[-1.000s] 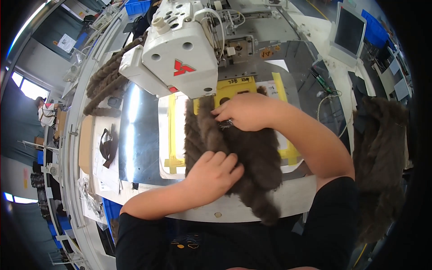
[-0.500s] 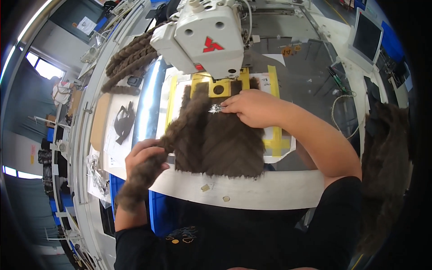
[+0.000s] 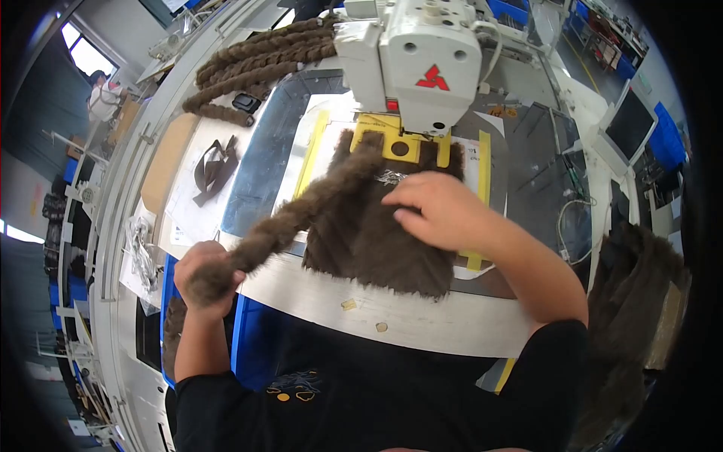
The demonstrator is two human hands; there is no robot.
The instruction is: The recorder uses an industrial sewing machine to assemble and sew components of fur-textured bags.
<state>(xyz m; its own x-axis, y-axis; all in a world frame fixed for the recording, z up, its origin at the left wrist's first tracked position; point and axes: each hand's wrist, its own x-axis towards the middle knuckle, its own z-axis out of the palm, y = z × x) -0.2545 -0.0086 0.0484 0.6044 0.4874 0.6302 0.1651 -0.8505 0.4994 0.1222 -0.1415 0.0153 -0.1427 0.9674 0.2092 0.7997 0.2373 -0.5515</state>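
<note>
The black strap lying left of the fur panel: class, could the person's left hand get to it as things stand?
Probably not freely: the left hand is gripping a rolled fur strip, though nothing blocks the way to the black strap.

A garment or textile factory floor, seen from a sewing station. A large white industrial sewing machine point(image 3: 422, 60) stands over a yellow clamping frame point(image 3: 399, 143) on a metal work table point(image 3: 422, 316), where panels of brown faux fur point(image 3: 376, 233) lie. More rolled fur strips point(image 3: 256, 64) are piled at the back of the bench, and another heap of fur point(image 3: 633, 301) waits at the right. A control screen point(image 3: 629, 124) sits beside the machine, with cables trailing across the table. Blue bins point(image 3: 520, 11) line the aisle behind, and another person point(image 3: 102, 94) works near a bright window point(image 3: 86, 53) at far left.
</note>
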